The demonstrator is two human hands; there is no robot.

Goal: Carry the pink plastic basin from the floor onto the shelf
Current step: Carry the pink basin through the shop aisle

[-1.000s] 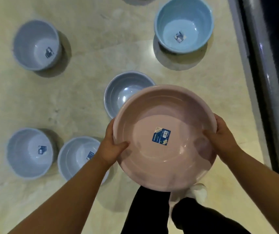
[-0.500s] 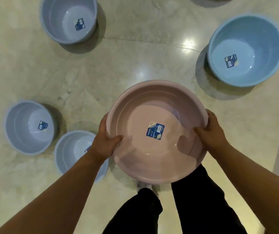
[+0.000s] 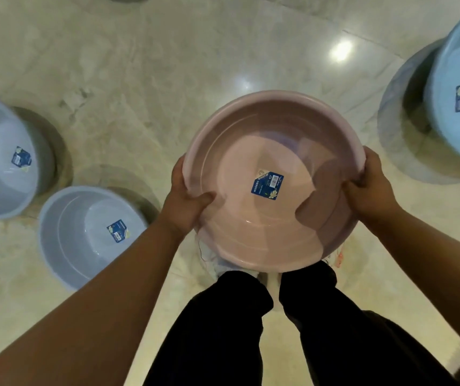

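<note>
The pink plastic basin, round with a blue label on its bottom, is held level in the air above my legs and the marble floor. My left hand grips its left rim, thumb inside the bowl. On the opposite side my right hand grips the right rim, thumb also inside. No shelf is in view.
Two pale grey-blue basins stand on the floor at the left and lower left. A light blue basin stands at the right edge. My dark trousers and white shoes are below the pink basin.
The view has swung left: the dark ledge on the right and the far basins have left the frame, and the light blue basin slid to the right edge. Both hands keep their grip.
</note>
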